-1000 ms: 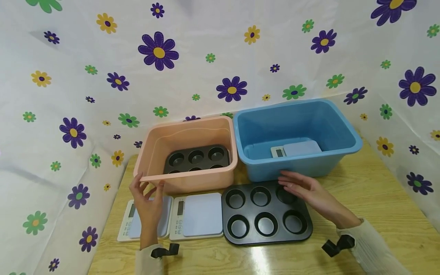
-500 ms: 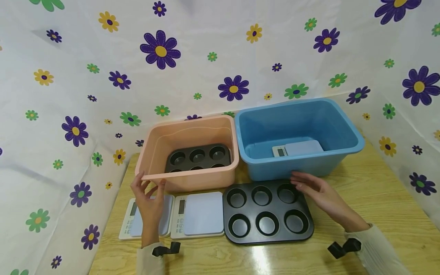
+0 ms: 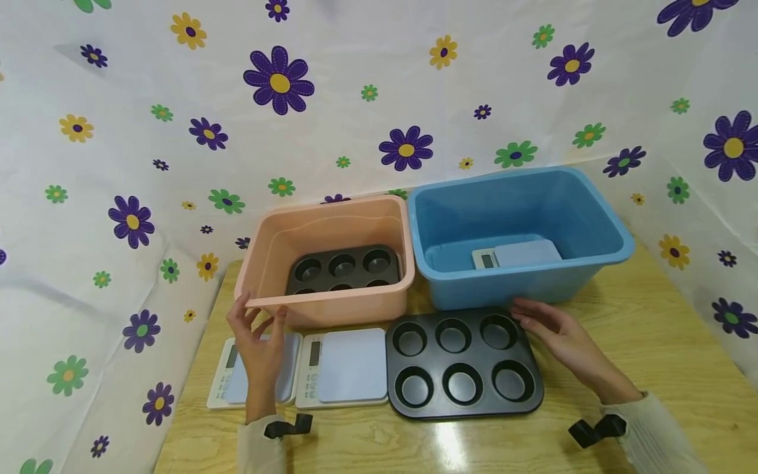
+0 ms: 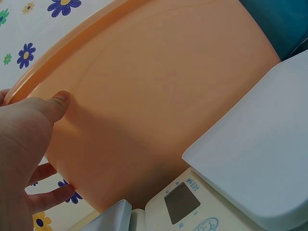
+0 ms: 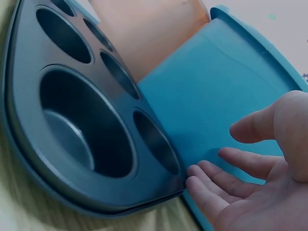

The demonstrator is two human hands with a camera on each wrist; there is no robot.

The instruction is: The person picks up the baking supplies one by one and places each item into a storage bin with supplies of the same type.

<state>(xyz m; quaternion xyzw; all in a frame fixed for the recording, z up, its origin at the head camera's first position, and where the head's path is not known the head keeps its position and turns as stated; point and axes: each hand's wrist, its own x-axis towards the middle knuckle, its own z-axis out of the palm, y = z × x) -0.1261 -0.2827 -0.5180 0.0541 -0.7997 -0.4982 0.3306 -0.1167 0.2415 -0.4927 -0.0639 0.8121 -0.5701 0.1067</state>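
My left hand [image 3: 257,349] is at the front left corner of the peach-coloured bin [image 3: 331,309]; in the left wrist view its thumb [image 4: 60,98] presses the wall below the rim, with the fingers around the corner. Inside that bin lies a dark muffin tin [image 3: 326,260]. Another muffin tin [image 3: 435,361], with six-cup layout partly seen in the right wrist view, lies flat before the blue bin [image 3: 533,286]. Relaxed fingers of my right hand [image 3: 562,339] come right up to this tin's back right corner, near the blue bin's wall.
Two white kitchen scales stand left of the tin: one scale [image 3: 352,365] beside it, the other scale [image 3: 222,378] partly behind my left hand. A further scale [image 3: 527,253] lies in the blue bin. Flower-printed sheeting [image 3: 343,66] rises behind the wooden table [image 3: 355,441].
My right hand has slid rightward, from over the tin's back right cup to its corner. My left hand stays at the bin's corner. The whole head view has shifted slightly.
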